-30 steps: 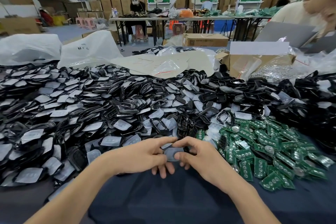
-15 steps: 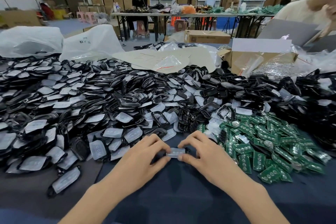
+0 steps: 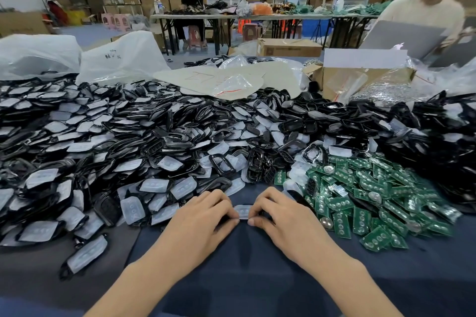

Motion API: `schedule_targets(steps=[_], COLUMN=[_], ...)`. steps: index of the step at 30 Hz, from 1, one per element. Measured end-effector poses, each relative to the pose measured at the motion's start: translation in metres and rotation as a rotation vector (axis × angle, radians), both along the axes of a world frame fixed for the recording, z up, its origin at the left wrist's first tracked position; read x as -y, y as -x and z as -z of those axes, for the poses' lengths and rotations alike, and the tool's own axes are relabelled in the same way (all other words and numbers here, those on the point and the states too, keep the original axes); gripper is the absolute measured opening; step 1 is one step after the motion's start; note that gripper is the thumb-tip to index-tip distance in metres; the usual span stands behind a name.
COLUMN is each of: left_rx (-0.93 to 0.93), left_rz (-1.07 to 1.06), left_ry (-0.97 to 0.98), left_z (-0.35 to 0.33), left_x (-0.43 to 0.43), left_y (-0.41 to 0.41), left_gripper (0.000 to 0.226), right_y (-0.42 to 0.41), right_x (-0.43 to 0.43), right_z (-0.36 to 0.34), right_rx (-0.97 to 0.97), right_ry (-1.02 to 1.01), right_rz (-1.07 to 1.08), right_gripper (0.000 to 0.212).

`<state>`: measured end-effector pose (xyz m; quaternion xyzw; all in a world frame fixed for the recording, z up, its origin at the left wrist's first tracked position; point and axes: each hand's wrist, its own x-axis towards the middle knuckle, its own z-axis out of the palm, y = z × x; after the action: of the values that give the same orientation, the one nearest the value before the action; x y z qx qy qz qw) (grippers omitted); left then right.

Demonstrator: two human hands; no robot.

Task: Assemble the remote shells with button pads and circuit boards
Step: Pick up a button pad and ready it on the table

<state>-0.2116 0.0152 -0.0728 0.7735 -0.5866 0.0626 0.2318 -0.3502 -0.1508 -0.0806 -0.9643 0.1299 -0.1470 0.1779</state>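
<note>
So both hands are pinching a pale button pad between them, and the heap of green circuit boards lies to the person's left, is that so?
Not quite. The head view shows the green circuit boards heaped to the person's right, not the left. The rest holds: the left hand and right hand pinch the pale button pad between them.

Blue-clothed table: black shell heap, green circuit boards, plastic bags, cardboard box.
</note>
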Motion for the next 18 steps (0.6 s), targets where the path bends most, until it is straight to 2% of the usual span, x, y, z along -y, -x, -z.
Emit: schedule_targets(steps=[9, 13, 18], left_rx=[-0.002, -0.131, -0.222], left_rz=[-0.006, -0.098, -0.162], left_ry=[-0.046, 0.033, 0.057], left_z=[-0.006, -0.013, -0.027], left_x=[0.005, 0.023, 0.071], left_y=[-0.005, -0.012, -0.019], left_gripper=[0.023, 0.025, 0.016], right_y=[0.003, 0.009, 0.012], right_x=[-0.002, 0.002, 0.022], right_z=[0.001, -0.005, -0.017], right_rx=[0.051, 0.167, 0.355], right_ry=[-0.024, -0.130, -0.263], right_rz=[0.006, 0.024, 0.191], right_gripper=[0.020, 0.019, 0.016])
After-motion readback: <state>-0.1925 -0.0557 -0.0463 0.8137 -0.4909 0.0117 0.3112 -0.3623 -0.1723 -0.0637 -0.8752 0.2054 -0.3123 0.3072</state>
